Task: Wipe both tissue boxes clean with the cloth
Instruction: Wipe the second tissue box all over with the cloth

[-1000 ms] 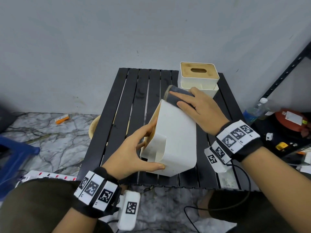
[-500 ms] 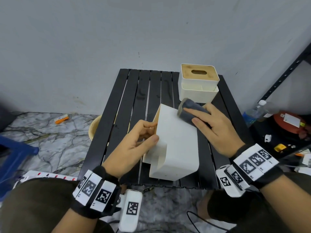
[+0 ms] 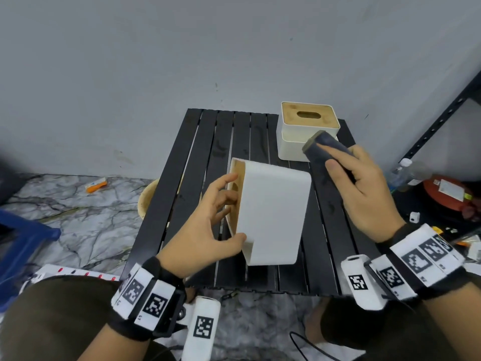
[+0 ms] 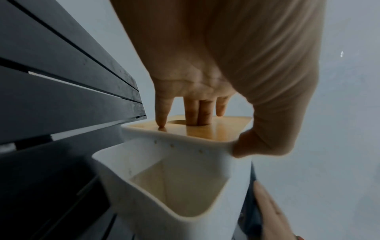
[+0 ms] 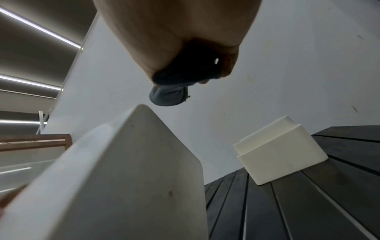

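Head view: the near box (image 3: 270, 214) is stood on end on the tabletop (image 3: 325, 230), its wooden lid turned to the left. It is steadied by the left hand (image 3: 208, 230): the thumb is hooked on the lower white edge, two fingers (image 4: 197, 113) are dipped into the lid slot, and another fingertip is pressed on the wood. The cloth (image 3: 325, 149), rolled dark and thick, is gripped by the right hand (image 3: 364, 194) and held off the box, above the slats between the two boxes. The far box (image 3: 307, 136) stands upright near the back edge, untouched.

The box is judged light, hollow and rigid, with smooth plastic walls that would slip under a sideways rub; tipping is likely if it is pressed hard while on end. A hold through the slot and on an edge is judged the surest. The cloth appears soft and is expected to mould to rounded corners.
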